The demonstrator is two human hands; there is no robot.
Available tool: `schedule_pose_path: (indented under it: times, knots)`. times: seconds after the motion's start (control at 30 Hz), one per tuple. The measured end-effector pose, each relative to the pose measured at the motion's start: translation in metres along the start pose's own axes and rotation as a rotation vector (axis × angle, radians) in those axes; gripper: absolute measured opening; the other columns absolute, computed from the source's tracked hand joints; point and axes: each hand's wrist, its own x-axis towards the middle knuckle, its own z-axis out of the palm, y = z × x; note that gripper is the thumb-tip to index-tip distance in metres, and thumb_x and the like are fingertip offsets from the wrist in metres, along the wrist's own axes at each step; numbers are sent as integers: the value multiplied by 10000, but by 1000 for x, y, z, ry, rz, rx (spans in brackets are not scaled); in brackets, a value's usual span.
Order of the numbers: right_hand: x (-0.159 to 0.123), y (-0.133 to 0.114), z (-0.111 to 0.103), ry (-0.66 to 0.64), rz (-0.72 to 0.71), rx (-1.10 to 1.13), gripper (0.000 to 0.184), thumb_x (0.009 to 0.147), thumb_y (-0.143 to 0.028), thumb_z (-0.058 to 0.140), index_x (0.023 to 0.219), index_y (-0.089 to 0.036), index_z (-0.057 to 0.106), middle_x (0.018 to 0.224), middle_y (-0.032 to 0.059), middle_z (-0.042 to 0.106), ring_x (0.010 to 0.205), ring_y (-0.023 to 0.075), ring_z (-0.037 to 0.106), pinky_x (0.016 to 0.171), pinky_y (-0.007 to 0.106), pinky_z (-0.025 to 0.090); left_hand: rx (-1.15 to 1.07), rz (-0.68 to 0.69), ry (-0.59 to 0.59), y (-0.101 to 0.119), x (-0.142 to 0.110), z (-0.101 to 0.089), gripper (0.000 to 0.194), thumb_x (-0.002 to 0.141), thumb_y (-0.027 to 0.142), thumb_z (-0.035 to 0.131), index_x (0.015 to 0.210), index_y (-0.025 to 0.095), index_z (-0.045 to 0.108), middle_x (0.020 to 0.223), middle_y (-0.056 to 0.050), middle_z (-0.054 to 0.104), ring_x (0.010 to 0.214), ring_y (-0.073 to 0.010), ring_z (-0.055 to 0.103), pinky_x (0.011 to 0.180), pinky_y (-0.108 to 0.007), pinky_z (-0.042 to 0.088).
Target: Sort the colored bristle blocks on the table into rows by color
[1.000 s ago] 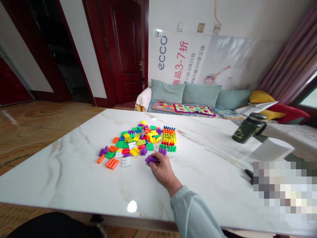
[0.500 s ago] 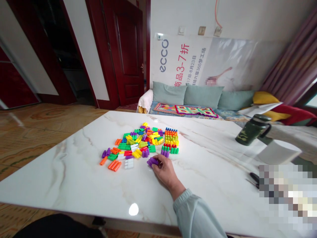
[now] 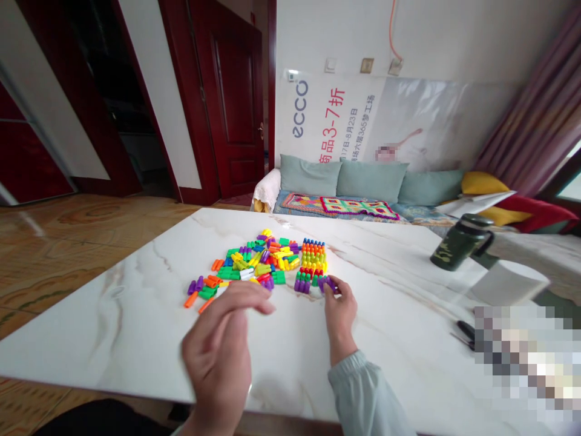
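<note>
On the big white table with brown streaks (image 3: pixel 136 357), the messy heap of bright plastic pieces (image 3: pixel 252 260) is now partly hidden: the bare left hand (image 3: pixel 222 348) has come in front, fingers curved apart, nothing seen in it. The right hand (image 3: pixel 340 306) has moved right, to the neat coloured plastic rows (image 3: pixel 313 257) just past its fingertips, and pinches a small purple plastic piece (image 3: pixel 325 283)

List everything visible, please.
Loose blocks: many, multicoloured, centre
Block rows: several, multicoloured, beside these
Held block: one, purple, right hand
Table: one, white, foreground
Flask: one, green, right side
Pale object: one, white, beside flask
Tool: one, black-handled, right
Sofa: one, blue, behind table
Cushions: several, green, yellow, red, sofa
Panelled door: one, red, background
Banner: one, white, wall
Curtain: one, purple, right
Left hand: one, bare, front centre
Right hand: one, bare, beside block rows
</note>
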Motion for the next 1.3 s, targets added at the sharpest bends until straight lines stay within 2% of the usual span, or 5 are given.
schedule_pose_path:
  times: [0.13, 0.3, 0.63, 0.8, 1.3]
  knots:
    - [5, 6, -8, 30, 22, -119, 252, 778, -394, 609, 890, -206, 735, 704, 52, 692, 622, 207, 581, 560, 291, 403, 88, -113, -215, -63, 10, 27, 177, 914, 269, 541, 968, 204, 695, 857, -41, 721, 805, -203, 674, 728, -332, 545]
    - [4, 6, -10, 98, -63, -178, 235, 756, -397, 631, 849, -224, 762, 842, 82, 686, 699, 210, 550, 633, 313, 415, 248, 15, -469, -113, 4, 53, 197, 823, 130, 575, 966, 214, 682, 1028, -68, 682, 935, -211, 659, 802, -345, 546]
    - [3, 3, -4, -109, 177, -86, 341, 740, -389, 548, 940, -166, 710, 765, 73, 716, 674, 226, 636, 632, 320, 447, 332, -95, -402, -128, 19, 95, 444, 704, 68, 701, 1101, 191, 546, 997, -53, 652, 750, -180, 621, 789, -374, 526]
    - [3, 1, -2, -152, 217, -148, 354, 748, -369, 508, 972, -166, 693, 806, 73, 723, 712, 224, 648, 666, 316, 449, 272, -156, -417, -136, 19, 110, 345, 722, 62, 688, 1009, 194, 550, 933, -35, 666, 749, -180, 637, 765, -338, 510]
    - [5, -2, 0, -129, 214, -288, 344, 759, -329, 507, 968, -163, 724, 856, 83, 703, 698, 203, 630, 611, 291, 408, 280, -163, -361, -140, 18, 113, 247, 740, 37, 640, 902, 196, 544, 849, -12, 640, 773, -172, 623, 722, -295, 471]
